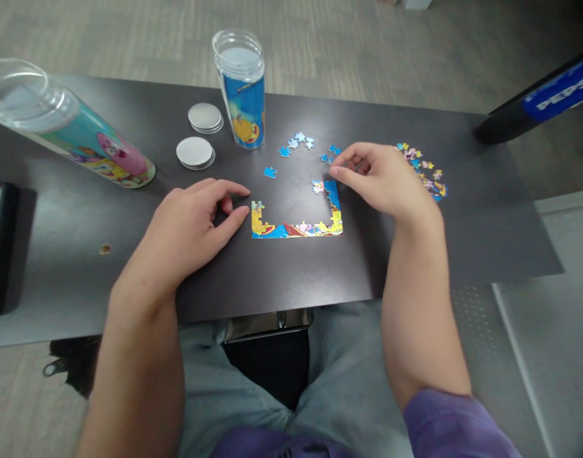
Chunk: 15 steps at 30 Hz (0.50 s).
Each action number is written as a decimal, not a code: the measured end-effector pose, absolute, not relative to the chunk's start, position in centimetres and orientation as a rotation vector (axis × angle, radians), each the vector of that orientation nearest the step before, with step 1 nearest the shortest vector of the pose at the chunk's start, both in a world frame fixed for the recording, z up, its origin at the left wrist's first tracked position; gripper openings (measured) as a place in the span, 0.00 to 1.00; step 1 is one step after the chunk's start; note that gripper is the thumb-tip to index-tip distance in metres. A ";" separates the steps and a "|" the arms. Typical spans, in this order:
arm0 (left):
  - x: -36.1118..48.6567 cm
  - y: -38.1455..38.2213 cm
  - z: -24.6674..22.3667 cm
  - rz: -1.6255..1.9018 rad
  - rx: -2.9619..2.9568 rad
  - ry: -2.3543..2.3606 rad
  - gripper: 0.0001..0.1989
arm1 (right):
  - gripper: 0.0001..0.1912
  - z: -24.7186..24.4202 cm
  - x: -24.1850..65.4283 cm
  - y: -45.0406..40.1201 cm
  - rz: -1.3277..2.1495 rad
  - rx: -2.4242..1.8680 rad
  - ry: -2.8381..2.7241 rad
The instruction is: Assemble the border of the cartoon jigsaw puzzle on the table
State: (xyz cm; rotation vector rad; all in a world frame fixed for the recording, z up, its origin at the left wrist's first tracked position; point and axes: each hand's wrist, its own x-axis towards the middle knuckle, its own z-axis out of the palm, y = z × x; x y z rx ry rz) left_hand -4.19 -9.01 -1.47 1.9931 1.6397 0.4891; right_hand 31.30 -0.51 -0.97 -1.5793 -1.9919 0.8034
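Note:
A partly assembled jigsaw puzzle lies on the dark table, its bottom edge joined and both sides rising from it. The right side reaches higher than the left. At the left side rests my left hand, thumb and index finger apart, holding nothing. My right hand is above the puzzle's upper right corner, thumb and index fingertips drawn together by a blue puzzle piece. Whatever may be between those fingertips is hidden. Several loose sky-blue pieces and a single blue piece lie above the puzzle.
More mixed pieces are heaped right of my right hand. Behind stand a clear-topped blue canister and, at left, a larger cartoon canister. Two stacks of white discs sit between them. A black-and-blue object rises at the right edge.

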 end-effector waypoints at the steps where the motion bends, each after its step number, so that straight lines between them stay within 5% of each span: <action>1: -4.1 -9.0 -1.4 0.480 1.987 1.642 0.24 | 0.04 -1.3 31.4 -0.3 0.778 -1.584 -1.976; 15: -4.2 -8.7 -2.3 0.451 2.034 1.615 0.31 | 0.10 -3.7 31.6 1.2 0.634 -1.564 -1.992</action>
